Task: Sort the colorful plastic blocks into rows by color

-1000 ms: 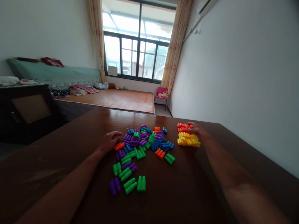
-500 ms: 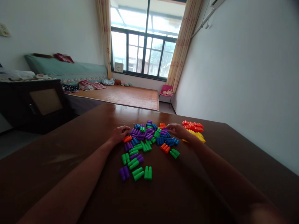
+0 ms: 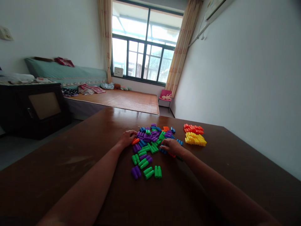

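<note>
A loose pile of plastic toy building blocks point(image 3: 154, 148), shaped like joined pegs in green, purple, blue and orange, lies on the brown table point(image 3: 202, 175). At the pile's left edge rests my left hand point(image 3: 127, 138), loosely curved beside an orange block point(image 3: 135, 141) and the purple blocks point(image 3: 144, 137). Over the pile's right side is my right hand point(image 3: 172, 147), its fingers apart and bent down above blue blocks point(image 3: 162, 150). The palm hides part of an orange-red block point(image 3: 172, 155) and other pieces beneath.
Past my right hand lie a group of yellow blocks point(image 3: 195, 139) and a group of red-orange blocks point(image 3: 193, 129). Several green and purple blocks point(image 3: 136, 172) lie towards me. Beyond the table are a bed point(image 3: 127, 99), a pink chair point(image 3: 165, 94) and a dark cabinet point(image 3: 44, 106).
My right hand has come nearer to me, from the pile's far right onto the blue and orange blocks. My left hand stays by the pile's left edge. The view has shifted slightly.
</note>
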Action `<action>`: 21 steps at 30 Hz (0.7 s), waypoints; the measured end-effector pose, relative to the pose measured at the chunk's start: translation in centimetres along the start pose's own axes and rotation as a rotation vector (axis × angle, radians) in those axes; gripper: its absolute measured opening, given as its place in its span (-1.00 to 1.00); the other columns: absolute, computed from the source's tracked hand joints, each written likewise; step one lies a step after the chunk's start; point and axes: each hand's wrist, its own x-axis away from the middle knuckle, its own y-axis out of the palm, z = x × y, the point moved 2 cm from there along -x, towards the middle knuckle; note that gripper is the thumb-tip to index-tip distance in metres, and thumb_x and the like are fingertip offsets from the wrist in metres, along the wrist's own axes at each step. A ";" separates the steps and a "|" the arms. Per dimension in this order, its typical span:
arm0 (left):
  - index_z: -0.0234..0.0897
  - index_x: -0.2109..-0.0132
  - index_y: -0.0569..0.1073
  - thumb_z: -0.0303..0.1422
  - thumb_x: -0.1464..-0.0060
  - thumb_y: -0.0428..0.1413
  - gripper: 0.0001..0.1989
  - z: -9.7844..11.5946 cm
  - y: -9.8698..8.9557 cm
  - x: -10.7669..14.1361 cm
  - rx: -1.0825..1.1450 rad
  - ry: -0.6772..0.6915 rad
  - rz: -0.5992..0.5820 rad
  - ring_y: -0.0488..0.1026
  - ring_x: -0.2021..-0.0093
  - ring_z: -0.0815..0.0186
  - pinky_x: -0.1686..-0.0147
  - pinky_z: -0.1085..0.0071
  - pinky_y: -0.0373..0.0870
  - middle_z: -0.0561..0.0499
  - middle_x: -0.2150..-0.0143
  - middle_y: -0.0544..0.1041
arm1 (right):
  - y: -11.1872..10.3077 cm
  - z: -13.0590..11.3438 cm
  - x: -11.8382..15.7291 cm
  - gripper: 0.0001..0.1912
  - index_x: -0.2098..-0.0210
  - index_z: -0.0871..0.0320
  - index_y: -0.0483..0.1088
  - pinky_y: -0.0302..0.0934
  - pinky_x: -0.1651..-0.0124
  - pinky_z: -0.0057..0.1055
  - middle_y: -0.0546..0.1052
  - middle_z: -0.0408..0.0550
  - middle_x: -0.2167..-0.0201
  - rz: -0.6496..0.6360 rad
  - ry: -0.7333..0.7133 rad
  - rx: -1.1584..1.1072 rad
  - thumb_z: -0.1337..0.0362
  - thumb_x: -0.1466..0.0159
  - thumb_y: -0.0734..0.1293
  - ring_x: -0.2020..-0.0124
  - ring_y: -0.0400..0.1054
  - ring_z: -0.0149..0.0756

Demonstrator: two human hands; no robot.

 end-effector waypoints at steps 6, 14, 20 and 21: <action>-0.21 0.18 0.59 -0.38 -0.06 0.04 -0.75 0.9 -0.1 0.2 -0.047 0.047 -0.015 0.53 0.20 0.25 0.19 0.42 0.40 -0.01 0.20 0.62 | -0.5 -1.5 2.1 -0.71 0.23 0.14 0.43 0.14 0.25 -0.42 0.55 0.00 0.26 0.005 0.186 0.122 0.06 -0.31 0.22 0.22 0.42 -0.25; -0.21 0.17 0.58 -0.40 -0.08 0.00 -0.73 3.1 0.8 1.0 -0.099 0.154 -0.052 0.50 0.19 0.30 0.13 0.43 0.38 -0.02 0.15 0.58 | -1.4 -1.6 2.9 -0.78 0.15 0.13 0.42 0.18 0.18 -0.43 0.49 0.03 0.11 0.105 0.223 0.234 0.18 -0.32 0.22 0.13 0.40 -0.27; -0.23 0.31 0.57 -0.24 -0.12 -0.03 -0.70 3.7 0.2 1.1 -0.055 0.172 -0.033 0.48 0.28 0.25 0.23 0.40 0.35 -0.05 0.29 0.58 | -1.1 0.2 1.6 -0.84 0.23 0.13 0.49 0.24 0.11 -0.39 0.57 -0.03 0.21 0.048 0.176 0.084 0.33 -0.25 0.27 0.17 0.43 -0.26; -0.24 0.36 0.56 -0.22 -0.13 -0.05 -0.67 3.7 0.1 1.1 -0.056 0.171 -0.029 0.47 0.31 0.25 0.26 0.39 0.34 -0.05 0.34 0.57 | -1.0 0.5 1.6 -0.84 0.24 0.13 0.50 0.25 0.12 -0.37 0.57 -0.03 0.24 0.056 0.165 0.049 0.34 -0.24 0.28 0.18 0.44 -0.24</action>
